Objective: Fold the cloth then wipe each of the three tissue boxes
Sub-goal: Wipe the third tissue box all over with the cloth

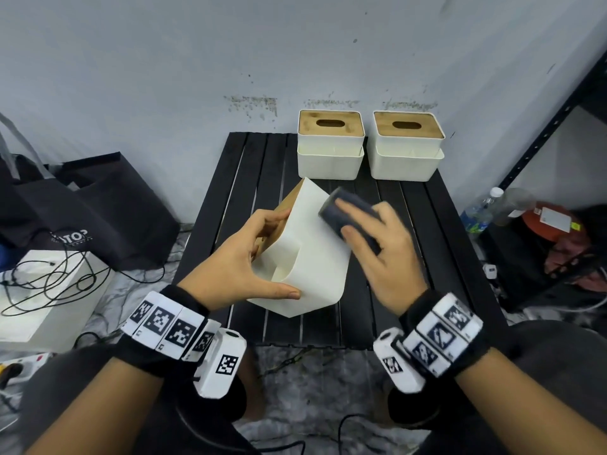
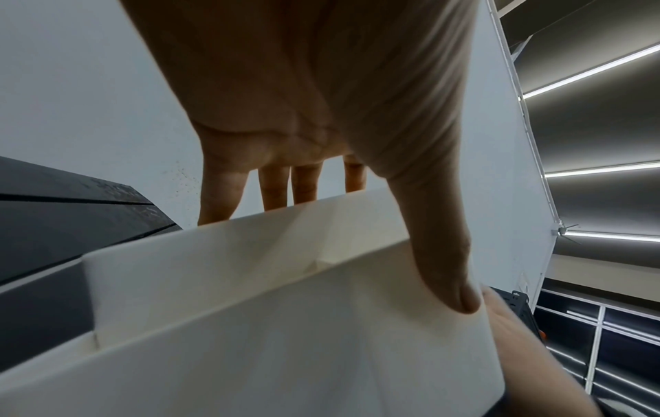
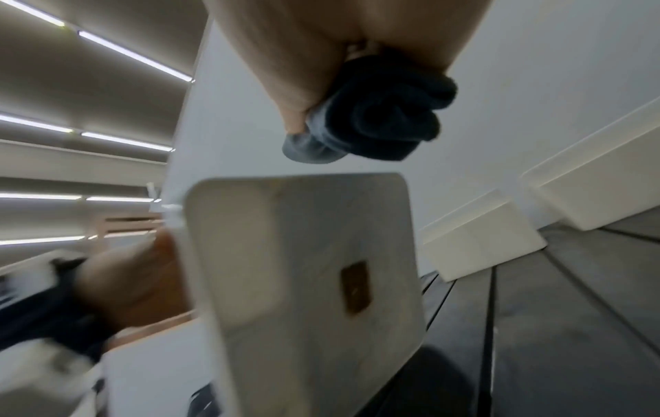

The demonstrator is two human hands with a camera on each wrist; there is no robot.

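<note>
On table (image 1: pixel 410 224) left hand (image 1: pixel 236 267) grips box (image 1: pixel 315 257), right hand (image 1: pixel 387 254) holds cloth (image 1: pixel 348 218)

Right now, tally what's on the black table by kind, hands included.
Tissue boxes: 3 (one tilted in the left hand at; two upright by the wall at and)
Dark folded cloth: 1, held by the right hand against the tilted box
Hands: 2
Total: 6
</note>
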